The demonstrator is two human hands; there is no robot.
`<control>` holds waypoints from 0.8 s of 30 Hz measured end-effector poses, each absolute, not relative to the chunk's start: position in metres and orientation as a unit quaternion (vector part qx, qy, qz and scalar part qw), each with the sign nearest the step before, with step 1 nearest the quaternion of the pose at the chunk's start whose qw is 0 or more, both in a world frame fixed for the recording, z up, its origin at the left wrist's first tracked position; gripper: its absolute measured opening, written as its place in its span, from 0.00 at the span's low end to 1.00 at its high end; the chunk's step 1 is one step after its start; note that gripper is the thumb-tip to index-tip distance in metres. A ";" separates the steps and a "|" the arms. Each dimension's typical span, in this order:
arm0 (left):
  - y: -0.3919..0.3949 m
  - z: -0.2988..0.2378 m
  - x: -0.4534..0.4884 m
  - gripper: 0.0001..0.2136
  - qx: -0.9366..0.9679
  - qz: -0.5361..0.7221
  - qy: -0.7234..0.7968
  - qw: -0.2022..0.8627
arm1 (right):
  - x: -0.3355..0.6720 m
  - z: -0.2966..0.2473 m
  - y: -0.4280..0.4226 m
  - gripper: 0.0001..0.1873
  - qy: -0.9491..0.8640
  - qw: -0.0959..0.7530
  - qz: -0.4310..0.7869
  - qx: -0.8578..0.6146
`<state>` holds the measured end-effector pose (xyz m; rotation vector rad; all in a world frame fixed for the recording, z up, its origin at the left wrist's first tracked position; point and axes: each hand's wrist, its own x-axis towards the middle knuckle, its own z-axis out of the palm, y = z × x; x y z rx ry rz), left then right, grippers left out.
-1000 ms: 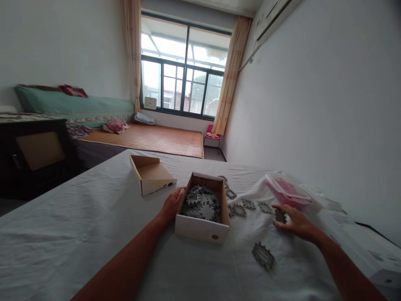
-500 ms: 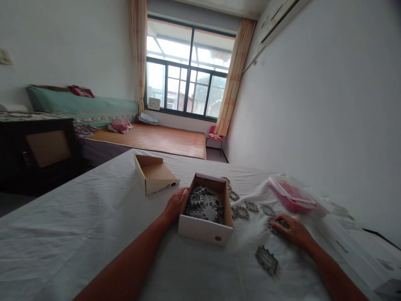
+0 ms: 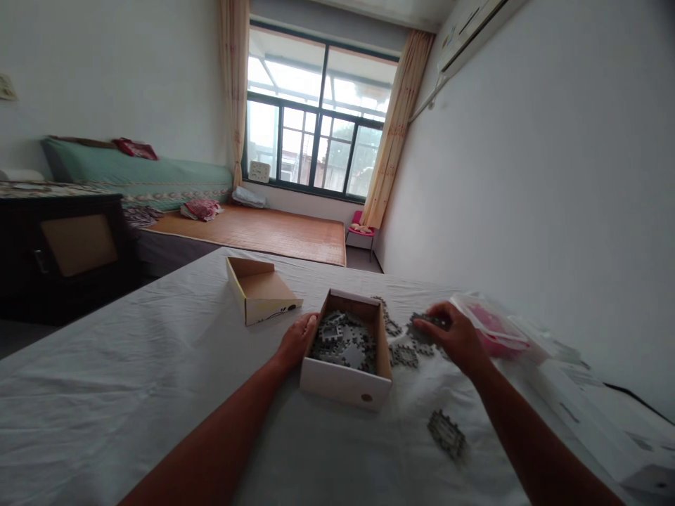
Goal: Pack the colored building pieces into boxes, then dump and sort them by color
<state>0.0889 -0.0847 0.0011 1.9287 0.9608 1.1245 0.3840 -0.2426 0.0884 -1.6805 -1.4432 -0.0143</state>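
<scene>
Since half a second ago my right hand (image 3: 458, 334) has swung in toward the box (image 3: 340, 386), and with it has come a gray toothed piece (image 3: 418, 318) that lay farther right under my fingers. I hold that piece now in a narrow pinch between thumb and fingers; it sits above or over a row of similar gray pieces (image 3: 405, 356), and from this one angle I cannot tell whether it touches them. My left hand (image 3: 298, 341) has stayed against the left wall of the box; whether it grips the cardboard or only rests there, I cannot tell.

I see the box upright and uncovered, with a heap of loose pieces (image 3: 345, 348) inside, well below the rim. Just past its right side a longer curved piece (image 3: 391, 323) lies near the row. Closer to me, well apart from the others, one more piece (image 3: 446, 433) lies on the white cloth (image 3: 131, 414). Beyond my left hand the lid (image 3: 264, 288) stands with its bare cardboard inside showing. Near my right hand is a pink tub (image 3: 493, 327) with a clear cover, and a white carton (image 3: 595, 422) lies along the right side of the table.
</scene>
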 end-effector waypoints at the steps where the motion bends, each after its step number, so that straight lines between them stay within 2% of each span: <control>1: -0.086 0.002 0.088 0.20 0.745 0.432 0.371 0.348 | 0.361 0.102 -0.233 0.19 -0.594 0.473 -0.006 -0.650; 3: -0.088 0.004 0.087 0.20 0.749 0.427 0.371 0.346 | 0.323 0.121 -0.213 0.17 -0.647 0.479 0.022 -0.592; 5: -0.089 0.005 0.086 0.20 0.752 0.423 0.371 0.342 | 0.307 0.128 -0.196 0.19 -0.706 0.441 0.065 -0.550; 9: -0.089 0.003 0.086 0.20 0.757 0.420 0.373 0.334 | 0.347 0.107 -0.177 0.22 -0.707 0.371 0.072 -0.597; 11: -0.087 0.002 0.087 0.20 0.757 0.421 0.373 0.332 | 0.383 0.082 -0.179 0.25 -0.687 0.290 0.089 -0.660; 14: -0.085 0.000 0.089 0.20 0.758 0.419 0.374 0.332 | 0.422 0.040 -0.192 0.39 -0.669 0.118 0.126 -0.723; 16: -0.085 0.001 0.089 0.20 0.756 0.419 0.377 0.333 | 0.431 0.019 -0.201 0.46 -0.656 0.068 0.116 -0.743; 18: -0.086 0.003 0.089 0.19 0.755 0.420 0.377 0.334 | 0.428 0.009 -0.207 0.43 -0.659 0.072 0.102 -0.742; 22: -0.088 0.006 0.088 0.20 0.755 0.421 0.373 0.338 | 0.420 0.015 -0.211 0.26 -0.710 0.104 0.118 -0.687; 24: -0.088 0.006 0.088 0.20 0.750 0.422 0.376 0.343 | 0.421 0.020 -0.212 0.23 -0.716 0.115 0.119 -0.678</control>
